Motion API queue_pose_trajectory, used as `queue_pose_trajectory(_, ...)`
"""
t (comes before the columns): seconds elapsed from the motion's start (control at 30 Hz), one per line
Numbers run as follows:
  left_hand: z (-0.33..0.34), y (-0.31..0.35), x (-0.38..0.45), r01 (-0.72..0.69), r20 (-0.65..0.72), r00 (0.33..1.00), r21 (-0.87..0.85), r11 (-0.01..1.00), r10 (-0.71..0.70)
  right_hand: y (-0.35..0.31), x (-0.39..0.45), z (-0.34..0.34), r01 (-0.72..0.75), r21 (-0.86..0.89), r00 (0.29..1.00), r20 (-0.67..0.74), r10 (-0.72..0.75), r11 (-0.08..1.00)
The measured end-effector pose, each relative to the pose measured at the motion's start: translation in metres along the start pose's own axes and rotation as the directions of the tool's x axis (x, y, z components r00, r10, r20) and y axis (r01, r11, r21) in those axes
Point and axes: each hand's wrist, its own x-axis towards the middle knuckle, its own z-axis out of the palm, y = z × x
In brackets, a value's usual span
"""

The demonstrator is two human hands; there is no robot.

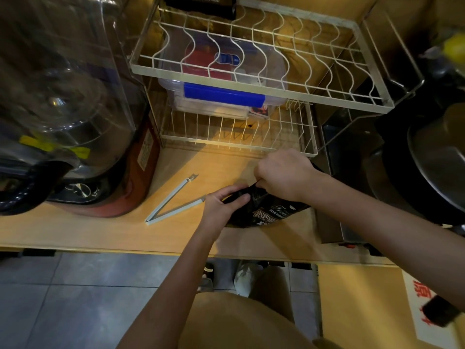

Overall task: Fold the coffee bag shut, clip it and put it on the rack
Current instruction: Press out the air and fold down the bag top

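Note:
A black coffee bag (270, 212) with white lettering lies on the wooden counter (100, 230), just in front of the rack. My left hand (222, 205) pinches the bag's top edge from the left. My right hand (284, 175) grips the same top edge from above and the right. A long pale bag clip (173, 201) lies open in a V on the counter, just left of my left hand. The white wire rack (251, 71) has two tiers and stands behind the bag.
A clear lidded box with a blue latch (224, 94) sits on the rack's lower tier. A large clear-domed appliance (65, 109) fills the left of the counter. Dark round cookware (432, 157) stands at the right. Another dark bag (201, 5) rests at the rack's top.

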Motion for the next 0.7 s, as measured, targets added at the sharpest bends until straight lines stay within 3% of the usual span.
queue_pose_trajectory(0.17,-0.007,0.009,0.005,0.004,0.02,1.0,0.053,0.999,-0.005,0.0,0.005,-0.001,-0.017,0.014,1.0,0.012,0.016,1.0)
queue_pose_trajectory(0.3,-0.005,0.017,0.007,-0.027,0.148,0.989,0.142,0.989,0.005,-0.004,0.006,-0.007,-0.008,0.004,0.999,0.047,0.008,1.0)
queue_pose_trajectory(0.57,-0.002,0.009,0.011,0.057,0.087,0.994,0.027,0.998,-0.059,-0.007,0.0,-0.019,-0.045,-0.085,0.996,0.075,0.052,0.995)
queue_pose_trajectory(0.7,-0.003,0.01,0.011,0.07,0.115,0.991,0.005,0.998,-0.07,0.005,-0.008,-0.033,-0.094,-0.014,0.995,0.028,0.094,0.995)
